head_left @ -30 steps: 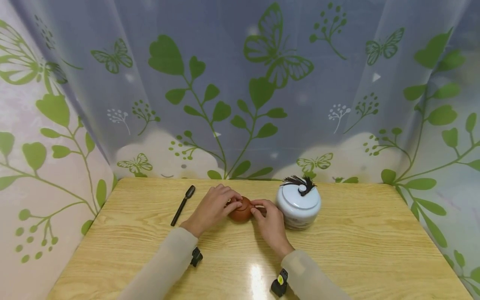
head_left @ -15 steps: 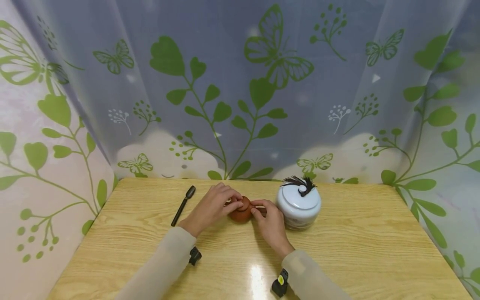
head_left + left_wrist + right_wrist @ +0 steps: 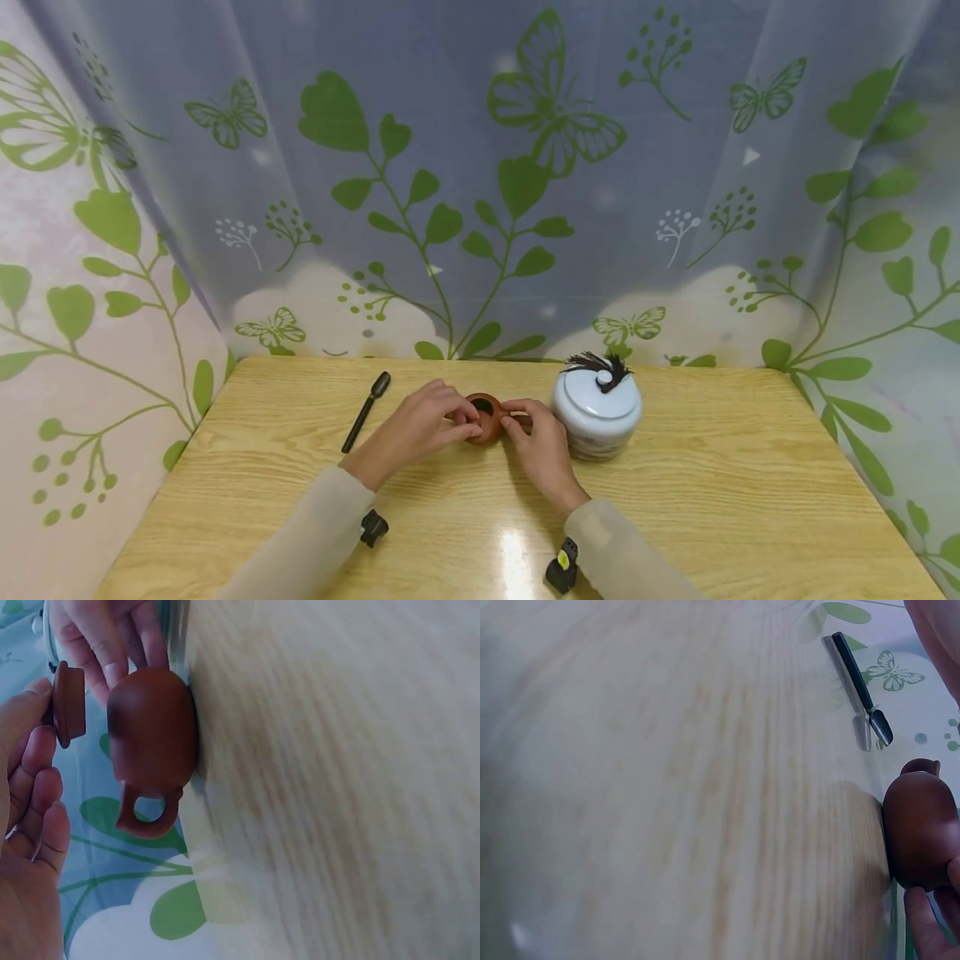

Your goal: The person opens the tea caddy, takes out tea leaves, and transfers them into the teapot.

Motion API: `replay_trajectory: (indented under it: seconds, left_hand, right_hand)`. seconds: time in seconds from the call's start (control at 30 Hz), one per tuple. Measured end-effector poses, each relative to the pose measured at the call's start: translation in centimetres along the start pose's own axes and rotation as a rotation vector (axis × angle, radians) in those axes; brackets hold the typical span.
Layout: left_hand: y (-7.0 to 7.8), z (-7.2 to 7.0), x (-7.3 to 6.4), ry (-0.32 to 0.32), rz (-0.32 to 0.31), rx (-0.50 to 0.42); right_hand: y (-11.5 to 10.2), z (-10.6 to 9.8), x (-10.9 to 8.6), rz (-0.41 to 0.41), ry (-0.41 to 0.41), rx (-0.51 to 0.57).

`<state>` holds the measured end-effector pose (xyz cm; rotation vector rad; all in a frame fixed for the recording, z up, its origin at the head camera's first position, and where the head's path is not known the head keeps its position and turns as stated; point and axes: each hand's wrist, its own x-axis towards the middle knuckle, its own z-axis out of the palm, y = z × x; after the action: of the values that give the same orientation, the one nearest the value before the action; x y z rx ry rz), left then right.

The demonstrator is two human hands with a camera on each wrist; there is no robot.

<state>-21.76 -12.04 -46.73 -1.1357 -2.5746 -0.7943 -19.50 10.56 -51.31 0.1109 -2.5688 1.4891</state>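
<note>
A reddish-brown clay teapot (image 3: 493, 427) stands on the table, its dark round opening uncovered in the head view. My left hand (image 3: 420, 429) pinches the teapot's lid (image 3: 70, 705) by its knob between thumb and fingers. In the left wrist view the lid is tilted on edge, apart from the teapot (image 3: 152, 731), whose loop handle points towards the left-hand side. My right hand (image 3: 546, 450) holds the teapot at the side opposite the handle, thumb and fingertips against it; they hide the spout.
Right of the teapot, close to the right hand, stands a white lidded jar (image 3: 596, 417) with a dark tassel on top. A slim black scoop (image 3: 365, 414) lies left of the left hand. A patterned curtain (image 3: 450, 208) hangs behind the wooden table (image 3: 712, 500).
The left hand has taken the lid off the teapot and drawn it slightly down and left, exposing the opening. The right hand has stayed at the teapot's side.
</note>
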Motion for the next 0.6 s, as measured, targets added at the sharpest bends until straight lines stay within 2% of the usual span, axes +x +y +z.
replay_trajectory:
  seconds: [0.33,0.6]
  left_hand:
    - [0.3,0.3,-2.4,-0.077,0.041,-0.053]
    - [0.5,1.0,-3.9,-0.191,-0.037,-0.161]
  right_hand:
    - [-0.1,-0.1,0.0,-0.031,0.006,-0.002]
    - [-0.1,-0.1,0.0,-0.024,0.004,-0.004]
